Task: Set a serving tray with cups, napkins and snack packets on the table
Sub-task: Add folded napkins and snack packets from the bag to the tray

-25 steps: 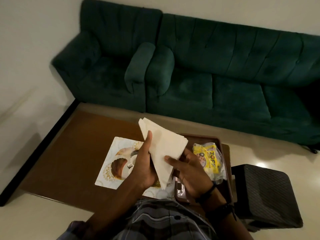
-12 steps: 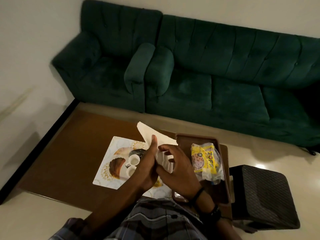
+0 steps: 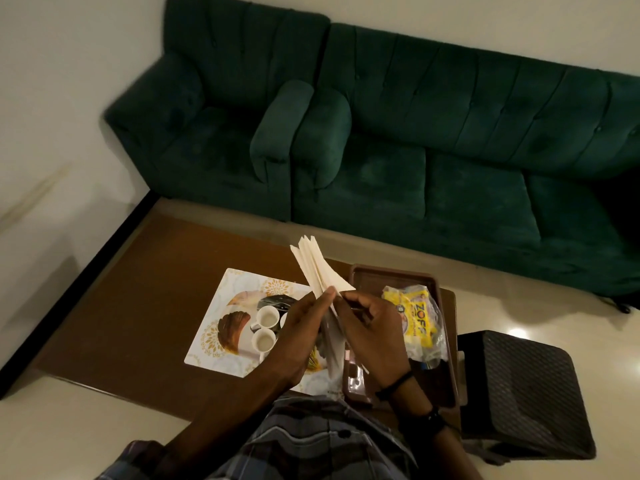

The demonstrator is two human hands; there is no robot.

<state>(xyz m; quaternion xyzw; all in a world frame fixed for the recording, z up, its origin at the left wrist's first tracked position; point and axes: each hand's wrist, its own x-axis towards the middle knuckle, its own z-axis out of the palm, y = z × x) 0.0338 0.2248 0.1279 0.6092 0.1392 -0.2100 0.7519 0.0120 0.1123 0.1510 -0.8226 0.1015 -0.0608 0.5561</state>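
My left hand (image 3: 302, 329) and my right hand (image 3: 372, 332) both grip a folded stack of white napkins (image 3: 317, 266), held edge-on above the table with its top fanned out. Under the hands lies a white patterned placemat (image 3: 225, 306) with small white cups (image 3: 267, 317) (image 3: 263, 341) on it; a third cup is partly hidden by my left hand. To the right sits a brown serving tray (image 3: 367, 277) holding a yellow snack packet (image 3: 417, 323) in clear wrap.
The brown low table (image 3: 138, 299) stands in front of a dark green sofa (image 3: 415, 140). A black woven stool (image 3: 519, 393) is at the table's right end. A black strip runs along the floor at the left wall.
The napkins went from held flat and wide to folded narrow between both hands, now turned edge-on. The cups on the placemat have come into view.
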